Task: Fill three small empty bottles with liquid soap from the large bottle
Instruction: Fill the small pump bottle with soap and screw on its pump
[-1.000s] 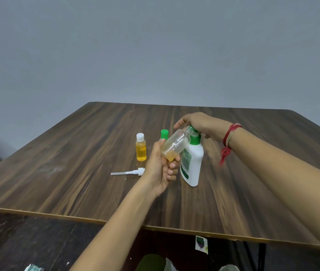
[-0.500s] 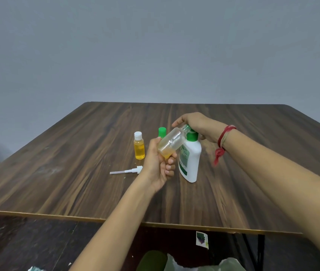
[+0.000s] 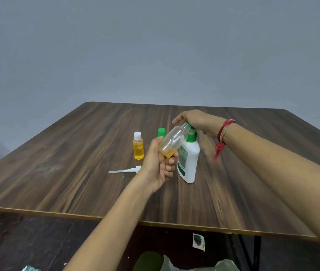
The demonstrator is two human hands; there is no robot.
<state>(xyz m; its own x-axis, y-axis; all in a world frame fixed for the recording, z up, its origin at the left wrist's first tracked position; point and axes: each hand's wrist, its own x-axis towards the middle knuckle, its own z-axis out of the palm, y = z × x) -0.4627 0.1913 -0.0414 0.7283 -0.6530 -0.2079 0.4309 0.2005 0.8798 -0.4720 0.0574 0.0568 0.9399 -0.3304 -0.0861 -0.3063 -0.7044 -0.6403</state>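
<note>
Left hand (image 3: 158, 163) clamped a tilted small bottle (image 3: 171, 140) at the pump of the large bottle (image 3: 188, 163); right hand (image 3: 194, 120) pressed down, fingers together; more pumping seemed needed

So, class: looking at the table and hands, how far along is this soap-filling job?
Done: the white-capped bottle stands full and closed. In hand: the left hand tilts a clear bottle, only slightly filled, at the large bottle, with the right hand on its top. Left: finishing this; the green-capped bottle is mostly hidden.

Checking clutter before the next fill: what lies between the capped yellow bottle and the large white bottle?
In the head view, the left hand holding the tilted clear bottle, with a green-capped bottle behind it, lies between the capped yellow bottle and the large white bottle.
</note>
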